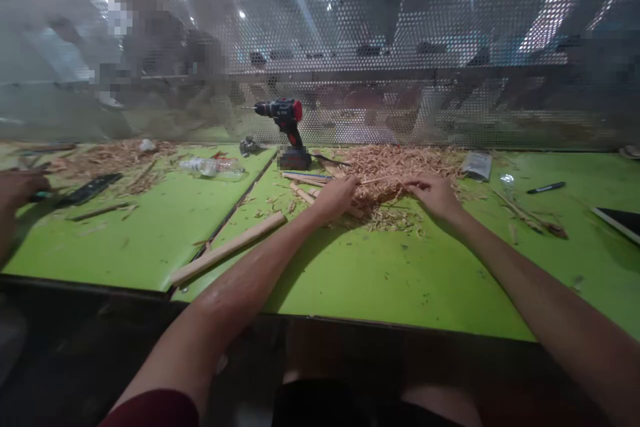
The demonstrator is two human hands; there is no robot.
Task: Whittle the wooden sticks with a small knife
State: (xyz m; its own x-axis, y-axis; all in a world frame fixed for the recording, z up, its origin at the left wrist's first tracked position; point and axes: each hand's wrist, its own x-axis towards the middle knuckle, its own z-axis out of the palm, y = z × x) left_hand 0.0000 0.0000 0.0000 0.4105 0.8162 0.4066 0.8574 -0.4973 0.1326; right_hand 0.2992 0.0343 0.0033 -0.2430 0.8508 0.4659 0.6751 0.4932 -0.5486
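Observation:
A thin pale wooden stick (380, 179) spans the gap between my two hands, in front of the heap of wood shavings (415, 161). One end sits in the closed fingers of my left hand (340, 197). My right hand (436, 195) pinches the other end between thumb and fingertips. Under and beside my left hand lie several wooden sticks (303, 193), partly hidden by it. A thicker wooden rod (230, 249) rests on the green table (390, 287) to the left of my left forearm.
A cordless drill (287, 127) stands upright behind the sticks. Left of it lies a clear plastic bottle (215, 167). A pouch (477, 165), a light bulb (507, 181) and a black pen (546, 187) lie to the right. Another person's hand (23, 187) is at the far left. Perforated mesh (360, 100) borders the back.

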